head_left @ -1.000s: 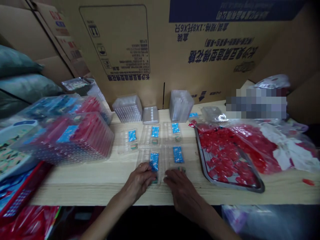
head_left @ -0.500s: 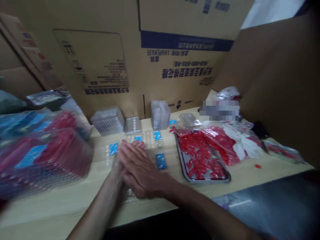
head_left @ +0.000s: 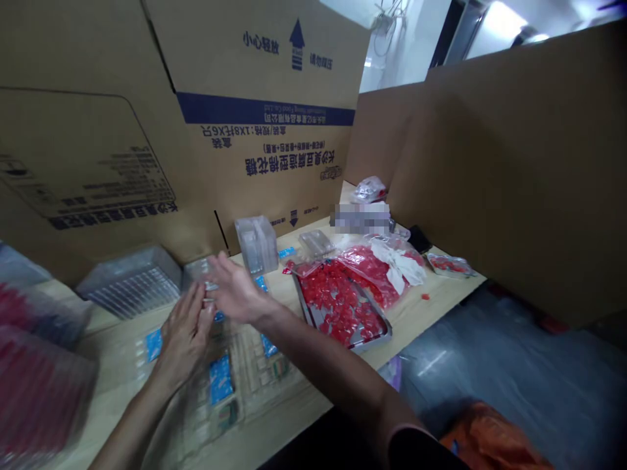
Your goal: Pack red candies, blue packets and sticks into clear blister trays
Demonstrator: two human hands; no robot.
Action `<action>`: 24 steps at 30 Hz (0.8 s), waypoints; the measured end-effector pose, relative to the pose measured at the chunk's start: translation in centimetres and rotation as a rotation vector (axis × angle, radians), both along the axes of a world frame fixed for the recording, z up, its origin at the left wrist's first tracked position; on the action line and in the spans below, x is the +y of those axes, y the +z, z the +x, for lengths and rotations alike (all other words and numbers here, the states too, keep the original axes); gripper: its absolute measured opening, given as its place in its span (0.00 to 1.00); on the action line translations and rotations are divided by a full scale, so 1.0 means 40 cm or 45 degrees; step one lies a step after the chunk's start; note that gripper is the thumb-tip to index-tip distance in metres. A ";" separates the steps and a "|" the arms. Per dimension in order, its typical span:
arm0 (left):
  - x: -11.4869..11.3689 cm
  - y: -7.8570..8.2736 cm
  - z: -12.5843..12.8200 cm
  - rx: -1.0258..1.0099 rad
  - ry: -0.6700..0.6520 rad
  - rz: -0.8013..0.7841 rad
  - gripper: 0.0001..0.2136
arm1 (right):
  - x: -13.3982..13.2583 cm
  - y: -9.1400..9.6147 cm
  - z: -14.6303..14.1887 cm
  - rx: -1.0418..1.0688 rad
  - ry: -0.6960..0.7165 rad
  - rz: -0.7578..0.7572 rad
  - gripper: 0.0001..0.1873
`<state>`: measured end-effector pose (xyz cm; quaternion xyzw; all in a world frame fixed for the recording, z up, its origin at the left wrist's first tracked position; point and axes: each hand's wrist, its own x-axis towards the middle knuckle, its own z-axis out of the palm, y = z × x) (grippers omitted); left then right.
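Observation:
My left hand [head_left: 185, 336] hovers over clear plastic trays [head_left: 252, 378], its fingers stretched out and nothing visible in it. Just right of it, my right hand [head_left: 236, 290] is raised with the fingers extended and also looks bare. The fingertips of both hands are close together; whether they touch I cannot tell. Blue sachets lie in and around the trays: one sachet [head_left: 221, 380] below the hands, another sachet [head_left: 153, 344] beside my left hand. Farther right stands a metal tray [head_left: 386, 329] holding many small red wrapped packets [head_left: 333, 300].
Stacked clear trays [head_left: 132, 281] and an upright stack [head_left: 257, 245] stand against the cardboard wall [head_left: 215, 189]. A blurred pile of filled red packs [head_left: 39, 391] is at left. Behind the metal tray lies a plastic bag [head_left: 367, 267] of red packets. An orange bag [head_left: 490, 437] is at lower right.
My hands were pressed together, the right over the left; now they are apart, side by side. The view has swung right, so the table's contents appear farther left.

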<state>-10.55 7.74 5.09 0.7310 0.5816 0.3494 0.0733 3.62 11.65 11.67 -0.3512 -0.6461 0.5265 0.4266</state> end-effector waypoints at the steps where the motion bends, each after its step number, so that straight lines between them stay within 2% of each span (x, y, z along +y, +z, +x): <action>1: -0.017 -0.024 -0.030 0.132 0.038 -0.032 0.31 | -0.014 -0.005 0.050 -0.005 -0.021 -0.036 0.33; 2: -0.040 -0.053 -0.066 0.236 0.081 -0.040 0.31 | -0.030 -0.014 0.110 -0.037 -0.053 -0.044 0.33; 3: -0.071 -0.085 -0.102 0.329 0.085 -0.025 0.29 | -0.047 -0.026 0.175 -0.209 -0.121 0.015 0.34; 5: -0.151 -0.156 -0.158 0.478 0.017 0.078 0.24 | -0.087 -0.057 0.303 -0.767 -0.326 0.170 0.31; 6: -0.198 -0.188 -0.170 0.545 -0.034 0.109 0.23 | -0.106 -0.076 0.359 -1.085 -0.446 0.236 0.29; 9: -0.331 -0.247 -0.130 0.654 -0.118 0.107 0.23 | -0.149 -0.143 0.484 -1.331 -0.600 0.157 0.27; 12: -0.394 -0.246 -0.037 0.604 -0.012 0.027 0.23 | -0.153 -0.218 0.552 -1.534 -0.656 0.052 0.26; 15: -0.396 -0.220 0.017 0.536 0.032 -0.116 0.26 | -0.135 -0.282 0.585 -1.901 -0.680 0.110 0.27; 17: -0.390 -0.202 0.020 0.486 0.036 -0.168 0.27 | -0.123 -0.309 0.597 -2.009 -0.647 0.143 0.24; 21: -0.388 -0.171 -0.013 0.424 0.094 -0.171 0.24 | -0.097 -0.338 0.618 -2.026 -0.655 0.133 0.23; 24: -0.394 -0.157 -0.030 0.417 -0.008 -0.230 0.25 | -0.072 -0.370 0.641 -1.993 -0.687 0.134 0.23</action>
